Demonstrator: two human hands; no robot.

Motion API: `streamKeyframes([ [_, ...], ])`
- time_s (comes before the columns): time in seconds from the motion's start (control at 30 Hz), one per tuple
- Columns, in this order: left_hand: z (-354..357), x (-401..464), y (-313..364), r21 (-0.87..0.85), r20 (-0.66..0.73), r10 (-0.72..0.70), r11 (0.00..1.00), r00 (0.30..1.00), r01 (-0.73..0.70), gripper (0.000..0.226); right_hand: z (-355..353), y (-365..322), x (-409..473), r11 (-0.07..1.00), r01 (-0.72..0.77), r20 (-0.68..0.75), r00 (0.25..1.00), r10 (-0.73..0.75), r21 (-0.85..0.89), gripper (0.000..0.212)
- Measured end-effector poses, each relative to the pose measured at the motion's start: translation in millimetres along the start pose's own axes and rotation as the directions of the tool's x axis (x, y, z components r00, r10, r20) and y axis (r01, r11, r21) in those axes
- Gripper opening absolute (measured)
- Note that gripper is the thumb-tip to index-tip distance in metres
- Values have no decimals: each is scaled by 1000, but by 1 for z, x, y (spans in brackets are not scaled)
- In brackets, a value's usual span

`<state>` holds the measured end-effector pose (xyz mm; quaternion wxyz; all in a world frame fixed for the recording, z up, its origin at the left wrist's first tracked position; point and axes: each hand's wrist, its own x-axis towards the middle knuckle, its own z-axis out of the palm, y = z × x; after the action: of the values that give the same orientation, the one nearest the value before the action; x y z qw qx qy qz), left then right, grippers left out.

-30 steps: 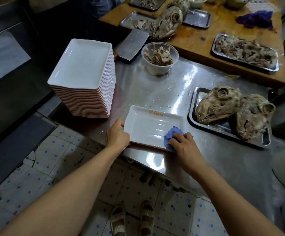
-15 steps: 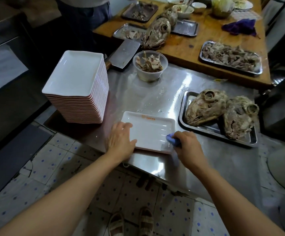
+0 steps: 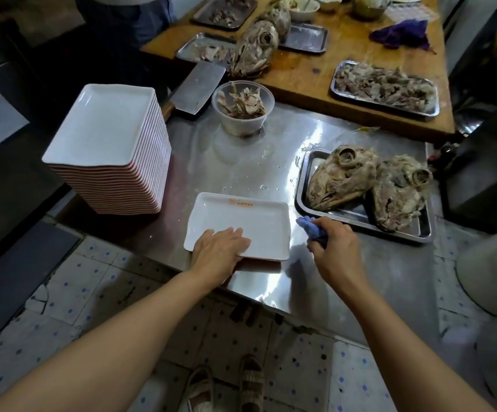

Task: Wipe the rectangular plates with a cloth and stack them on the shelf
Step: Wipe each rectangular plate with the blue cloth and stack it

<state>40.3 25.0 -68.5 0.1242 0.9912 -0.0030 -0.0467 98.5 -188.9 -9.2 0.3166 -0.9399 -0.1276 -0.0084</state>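
Around your work sits a crowded steel counter [image 3: 241,162]. To your left, a tall stack of white rectangular plates [image 3: 107,150] stands near the counter's corner. Behind it a cleaver [image 3: 195,90] lies flat, just beside a clear plastic tub [image 3: 242,107] of bone scraps. On your right, a metal tray [image 3: 360,217] holds two large cooked fish heads [image 3: 369,185], and its near-left corner is close to your right hand. Beyond the steel, a wooden table [image 3: 306,66] carries more trays, another fish head and a purple rag [image 3: 401,34]. Someone stands at the far left of that table.

The single plate [image 3: 244,221] you are working on lies flat near the counter's front edge, between the stack and the tray, with an orange mark on its far rim.

Your left hand [image 3: 220,251] lies palm down, fingers spread, across the plate's near-left corner, pressing it in place. Your right hand [image 3: 335,242] is closed around the bunched blue cloth [image 3: 312,228], held just off the plate's right edge; whether the cloth touches the counter is hard to tell. Both arms reach forward, the hands apart.
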Motion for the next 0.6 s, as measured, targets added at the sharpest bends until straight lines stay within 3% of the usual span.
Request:
streamKeyframes([
  [0.23, -47, 12, 2, -48, -141, 62, 996, 988, -69, 42, -5, -12, 8, 983, -119, -65, 990, 129, 138, 18],
  [0.37, -86, 25, 2, -87, -222, 46, 994, 974, -67, 25, -9, -29, 13, 967, -122, -85, 986, 144, 224, 25],
  [0.47, -112, 20, -6, -269, -286, -104, 963, 952, 25, 24, -17, -49, 17, 956, -67, -131, 985, 109, 286, 25],
  [0.6, -138, -3, -22, -616, -292, -269, 787, 918, 35, 14, -25, -88, 25, 934, 31, -174, 984, 34, 356, 23],
])
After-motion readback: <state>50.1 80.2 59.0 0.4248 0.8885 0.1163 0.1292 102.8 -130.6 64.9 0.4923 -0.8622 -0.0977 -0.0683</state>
